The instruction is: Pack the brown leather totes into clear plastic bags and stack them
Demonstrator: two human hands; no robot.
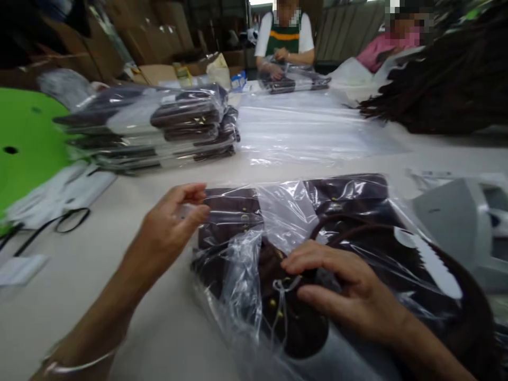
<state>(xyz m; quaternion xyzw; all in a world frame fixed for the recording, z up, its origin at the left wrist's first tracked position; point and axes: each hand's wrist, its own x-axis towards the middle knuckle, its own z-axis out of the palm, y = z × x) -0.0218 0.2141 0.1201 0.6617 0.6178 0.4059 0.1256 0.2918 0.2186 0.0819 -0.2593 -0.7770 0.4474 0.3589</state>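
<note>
A dark brown leather-like item with brass-coloured fittings lies on the table, partly inside a transparent plastic bag. My left hand is at the bag's far left edge, thumb and fingers apart; whether it touches the plastic I cannot tell. Across the middle of the item rests my right hand, its fingers stretched forward and its thumb apart from them. A thin white string is tied in a loop near the right fingertips. Under the plastic on the right lies a long white toothed strip.
Bagged brown goods are stacked at the back left. Behind the work lie flat plastic bags. A dark heap fills the back right, above a grey holder. Two people work across the table. A green panel stands left.
</note>
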